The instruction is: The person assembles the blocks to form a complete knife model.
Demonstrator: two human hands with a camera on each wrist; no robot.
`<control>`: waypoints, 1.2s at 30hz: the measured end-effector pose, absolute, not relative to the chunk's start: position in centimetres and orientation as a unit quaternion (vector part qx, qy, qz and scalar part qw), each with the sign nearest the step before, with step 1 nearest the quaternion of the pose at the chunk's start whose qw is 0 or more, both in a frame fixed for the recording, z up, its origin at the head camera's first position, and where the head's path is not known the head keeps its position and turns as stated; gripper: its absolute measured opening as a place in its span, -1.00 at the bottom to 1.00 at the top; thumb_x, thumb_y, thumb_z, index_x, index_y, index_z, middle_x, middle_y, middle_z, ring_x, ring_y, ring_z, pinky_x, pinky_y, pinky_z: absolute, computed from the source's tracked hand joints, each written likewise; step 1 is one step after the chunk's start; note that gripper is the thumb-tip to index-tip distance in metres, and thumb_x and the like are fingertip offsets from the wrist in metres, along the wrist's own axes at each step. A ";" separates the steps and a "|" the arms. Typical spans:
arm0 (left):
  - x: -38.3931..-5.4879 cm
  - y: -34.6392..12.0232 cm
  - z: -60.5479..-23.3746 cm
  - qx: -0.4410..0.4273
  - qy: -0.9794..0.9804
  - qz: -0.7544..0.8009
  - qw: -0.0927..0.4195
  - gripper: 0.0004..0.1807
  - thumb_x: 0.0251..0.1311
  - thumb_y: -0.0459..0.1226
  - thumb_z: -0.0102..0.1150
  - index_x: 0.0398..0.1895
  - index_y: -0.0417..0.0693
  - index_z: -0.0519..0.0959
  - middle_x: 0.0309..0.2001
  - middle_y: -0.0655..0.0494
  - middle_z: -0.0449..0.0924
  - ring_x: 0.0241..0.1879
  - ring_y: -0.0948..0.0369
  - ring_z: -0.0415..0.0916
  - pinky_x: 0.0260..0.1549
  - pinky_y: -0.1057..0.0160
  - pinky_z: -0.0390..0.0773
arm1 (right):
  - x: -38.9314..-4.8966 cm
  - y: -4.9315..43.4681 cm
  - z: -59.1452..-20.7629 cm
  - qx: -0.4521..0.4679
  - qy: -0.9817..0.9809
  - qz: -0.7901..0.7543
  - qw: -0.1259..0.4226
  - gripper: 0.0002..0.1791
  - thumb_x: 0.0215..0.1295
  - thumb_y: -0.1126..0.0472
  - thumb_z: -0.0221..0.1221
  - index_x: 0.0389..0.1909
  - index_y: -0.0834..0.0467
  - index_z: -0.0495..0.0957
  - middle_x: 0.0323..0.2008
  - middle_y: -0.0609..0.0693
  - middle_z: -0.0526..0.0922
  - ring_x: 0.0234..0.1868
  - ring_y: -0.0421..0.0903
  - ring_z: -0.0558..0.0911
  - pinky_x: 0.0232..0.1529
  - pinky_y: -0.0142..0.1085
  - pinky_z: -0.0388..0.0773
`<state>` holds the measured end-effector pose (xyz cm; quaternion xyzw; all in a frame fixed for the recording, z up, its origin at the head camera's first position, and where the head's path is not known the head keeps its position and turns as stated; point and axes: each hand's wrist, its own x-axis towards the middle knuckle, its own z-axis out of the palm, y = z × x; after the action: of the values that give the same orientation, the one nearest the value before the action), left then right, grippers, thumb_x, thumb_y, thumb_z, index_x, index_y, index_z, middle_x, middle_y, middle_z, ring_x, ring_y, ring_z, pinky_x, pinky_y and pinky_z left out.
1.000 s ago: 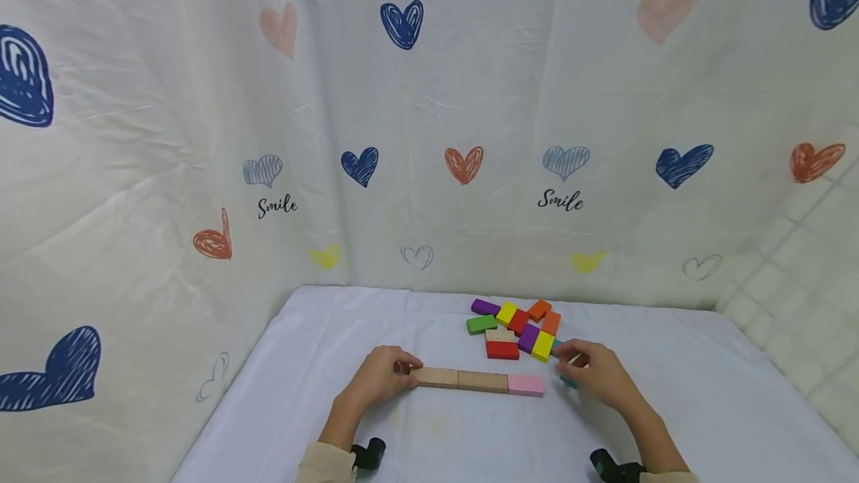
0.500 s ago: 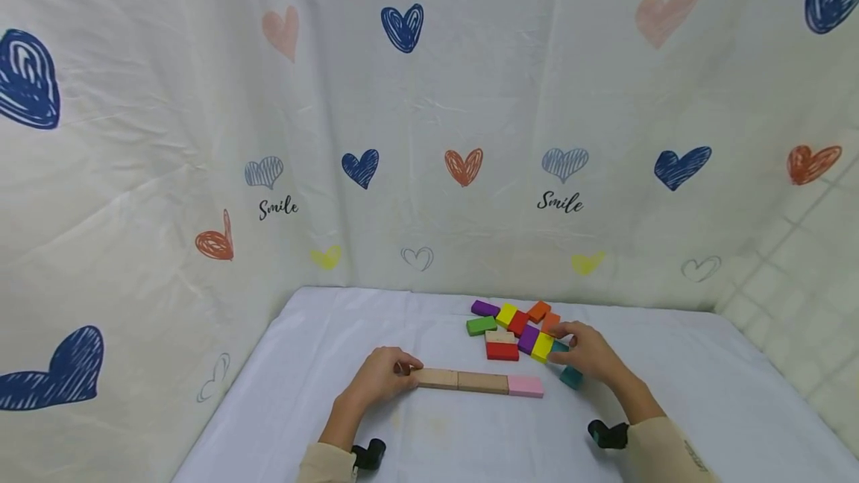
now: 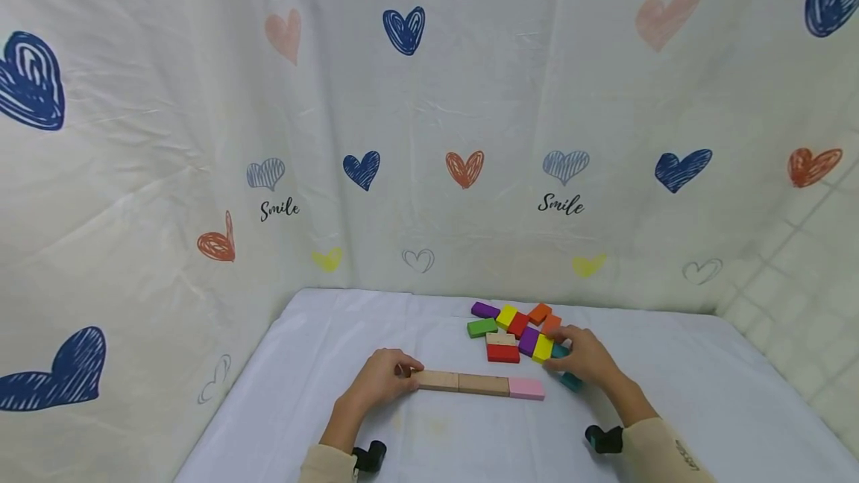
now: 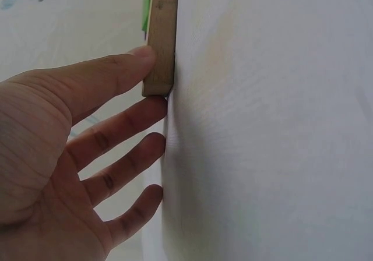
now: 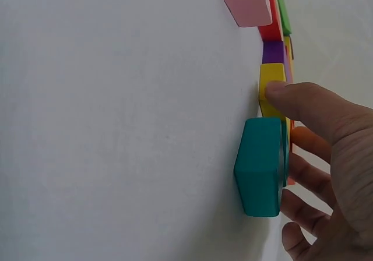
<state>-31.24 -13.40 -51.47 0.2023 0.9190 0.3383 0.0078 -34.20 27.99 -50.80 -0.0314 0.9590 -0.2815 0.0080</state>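
Note:
Three blocks lie end to end: two plain wooden blocks (image 3: 483, 384) and a pink block (image 3: 526, 388) at the right end. My left hand (image 3: 384, 379) pinches the leftmost wooden block (image 4: 161, 45); in the left wrist view the thumb is on its side and the index fingertip sits at its end. My right hand (image 3: 587, 356) reaches over the pile and pinches a yellow block (image 3: 542, 349), with its thumb on the near face in the right wrist view and its other fingers behind. Close to that hand lie two teal blocks, the nearer teal block (image 5: 259, 168) standing in front of the fingers.
Behind the row lie several loose blocks, among them a red block (image 3: 503, 353), a green block (image 3: 482, 328), a purple block (image 3: 485, 310) and an orange block (image 3: 540, 313). A white cloth (image 3: 456, 446) covers the table, and a heart-printed curtain (image 3: 429, 95) hangs behind it.
The right hand has moved from the teal blocks left and away from me, onto the yellow block. The left hand stays at the row's left end.

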 end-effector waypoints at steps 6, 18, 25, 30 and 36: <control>-31.2 -13.4 -51.5 0.202 0.919 0.338 0.008 -0.76 0.11 -0.25 0.50 -0.12 0.08 0.80 -0.30 0.26 0.70 -0.30 0.29 0.53 -0.30 0.33 0.48 | -33.9 27.6 -50.8 -0.027 0.961 -0.277 -0.001 -0.30 0.03 -0.03 0.55 0.20 0.14 0.60 0.05 0.13 0.61 0.00 0.06 0.49 0.03 0.06 0.62; -31.2 -13.4 -51.4 0.200 0.918 0.342 0.009 -0.77 0.12 -0.25 0.50 -0.12 0.08 0.80 -0.31 0.28 0.69 -0.33 0.36 0.49 -0.31 0.33 0.49 | -34.1 27.5 -50.9 -0.030 0.957 -0.289 -0.015 -0.20 -0.01 -0.04 0.56 0.26 0.15 0.54 -0.06 0.12 0.58 -0.06 0.04 0.50 -0.09 -0.06 0.65; -31.2 -13.4 -51.6 0.201 0.917 0.344 0.009 -0.77 0.12 -0.26 0.50 -0.12 0.08 0.80 -0.31 0.26 0.70 -0.32 0.34 0.49 -0.32 0.33 0.48 | -33.4 28.1 -50.0 -0.052 0.952 -0.299 -0.038 -0.11 0.06 -0.06 0.52 0.38 0.22 0.45 -0.07 0.15 0.53 -0.07 0.08 0.46 -0.24 -0.22 0.55; -31.1 -13.4 -51.6 0.198 0.919 0.340 0.011 -0.76 0.12 -0.25 0.50 -0.11 0.09 0.80 -0.30 0.26 0.69 -0.31 0.31 0.50 -0.30 0.33 0.48 | -31.9 29.2 -49.5 -0.041 0.950 -0.308 -0.041 -0.16 0.09 -0.09 0.50 0.34 0.23 0.49 -0.11 0.12 0.50 -0.09 0.06 0.44 -0.31 -0.28 0.47; -31.1 -13.4 -51.5 0.192 0.921 0.339 0.015 -0.77 0.13 -0.25 0.49 -0.12 0.11 0.80 -0.32 0.29 0.67 -0.31 0.30 0.49 -0.31 0.32 0.47 | -30.1 30.9 -49.4 -0.027 0.951 -0.307 -0.040 -0.18 0.06 -0.13 0.51 0.27 0.22 0.54 -0.14 0.08 0.51 -0.10 0.04 0.42 -0.32 -0.27 0.42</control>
<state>-31.14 -13.44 -51.46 0.1923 0.9209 0.3387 0.0152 -30.09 30.85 -49.41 -0.0271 0.9506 -0.3066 -0.0403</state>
